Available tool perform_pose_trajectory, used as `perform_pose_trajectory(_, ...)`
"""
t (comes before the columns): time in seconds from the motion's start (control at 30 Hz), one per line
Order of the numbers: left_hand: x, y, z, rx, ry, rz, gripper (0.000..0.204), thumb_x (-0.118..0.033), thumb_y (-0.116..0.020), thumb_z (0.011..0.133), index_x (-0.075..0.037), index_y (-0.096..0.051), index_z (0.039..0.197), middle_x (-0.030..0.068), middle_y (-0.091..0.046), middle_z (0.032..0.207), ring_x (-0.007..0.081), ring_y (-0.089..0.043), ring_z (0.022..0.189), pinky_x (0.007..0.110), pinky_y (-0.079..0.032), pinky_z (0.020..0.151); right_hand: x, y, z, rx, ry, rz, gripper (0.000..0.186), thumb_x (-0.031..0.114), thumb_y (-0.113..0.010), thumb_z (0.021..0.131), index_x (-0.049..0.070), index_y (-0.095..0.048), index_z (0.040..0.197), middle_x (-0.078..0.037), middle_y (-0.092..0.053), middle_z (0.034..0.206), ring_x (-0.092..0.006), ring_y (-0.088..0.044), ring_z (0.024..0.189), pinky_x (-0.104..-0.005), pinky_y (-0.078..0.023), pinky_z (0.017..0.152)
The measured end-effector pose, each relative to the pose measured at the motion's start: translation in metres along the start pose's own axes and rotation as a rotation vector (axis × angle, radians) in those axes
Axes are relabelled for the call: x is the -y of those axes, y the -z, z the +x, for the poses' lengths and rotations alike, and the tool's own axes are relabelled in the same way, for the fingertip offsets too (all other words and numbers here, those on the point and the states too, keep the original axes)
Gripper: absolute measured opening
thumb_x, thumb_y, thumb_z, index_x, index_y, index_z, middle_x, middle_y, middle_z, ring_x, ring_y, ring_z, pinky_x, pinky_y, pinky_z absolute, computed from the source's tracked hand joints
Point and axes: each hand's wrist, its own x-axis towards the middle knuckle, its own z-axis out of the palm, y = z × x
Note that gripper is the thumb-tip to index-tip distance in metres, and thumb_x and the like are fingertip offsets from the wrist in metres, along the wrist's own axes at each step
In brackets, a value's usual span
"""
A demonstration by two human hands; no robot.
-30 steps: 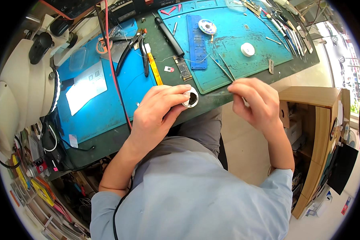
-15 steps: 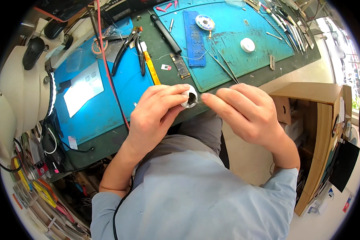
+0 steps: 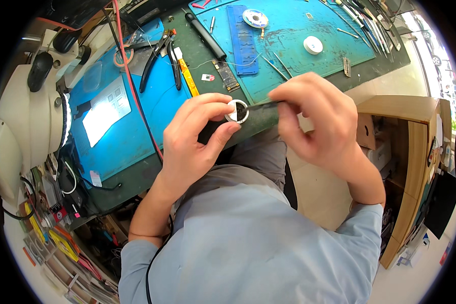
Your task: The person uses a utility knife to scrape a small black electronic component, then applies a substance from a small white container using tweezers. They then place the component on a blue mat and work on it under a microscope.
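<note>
Head view: my left hand (image 3: 195, 139) fingers pinch a small round tin (image 3: 236, 111), and my right hand (image 3: 319, 119) fingers grip thin tweezers (image 3: 262, 105) lying sideways, tip touching it.

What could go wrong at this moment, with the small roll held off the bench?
1. The left hand pinches the small white roll by fingertips over the lap, past the bench edge; a slip would likely drop it to the floor.
2. The right hand draws a dark strip from the roll; a sideways pull may twist or tear it.
</note>
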Motion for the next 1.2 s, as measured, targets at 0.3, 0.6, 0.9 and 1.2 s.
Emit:
perform_pose_trajectory(0.3,-0.014,-0.013,0.006,-0.089,0.103,-0.030,0.019,0.002,-0.076,0.088,0.003,-0.062,0.100,0.0132,-0.065,0.102,0.0239,-0.070,0.085,0.032,-0.060,0.075,0.006,-0.037,-0.049,-0.138,-0.386,0.254,0.028,-0.003,-0.069,0.091,0.004,-0.072,0.118,-0.011,-0.070,0.100,-0.0202,-0.068,0.075,-0.0332,-0.054,0.063)
perform_pose_trajectory(0.6,-0.031,-0.005,0.016,-0.009,0.152,0.134,0.010,0.002,-0.071,0.090,0.003,-0.061,0.093,0.0125,-0.063,0.094,0.0224,-0.068,0.082,0.032,-0.060,0.073,0.013,-0.068,-0.045,-0.095,-0.180,-0.047,0.047,0.028,-0.090,0.074,0.008,-0.074,0.113,-0.006,-0.068,0.100,-0.0250,-0.063,0.087,-0.0394,-0.048,0.074)
perform_pose_trajectory(0.9,-0.002,0.003,0.005,-0.002,0.524,-0.526,0.009,-0.004,-0.066,0.098,0.002,-0.059,0.095,0.0137,-0.068,0.115,0.0130,-0.069,0.089,0.025,-0.059,0.073,0.012,-0.071,-0.048,-0.112,-0.206,-0.003,0.044,0.030,-0.090,0.073,0.009,-0.075,0.109,-0.005,-0.068,0.098,-0.0249,-0.063,0.084,-0.0389,-0.049,0.071)
perform_pose_trajectory(1.2,-0.011,0.014,0.006,0.176,0.569,-0.623,0.010,-0.009,-0.061,0.105,-0.001,-0.056,0.102,0.0167,-0.064,0.132,0.0117,-0.068,0.098,0.026,-0.059,0.076,0.008,-0.070,-0.048,-0.146,-0.148,0.150,0.050,0.014,-0.089,0.072,0.006,-0.073,0.119,-0.010,-0.069,0.106,-0.0269,-0.066,0.087,-0.0375,-0.054,0.072)
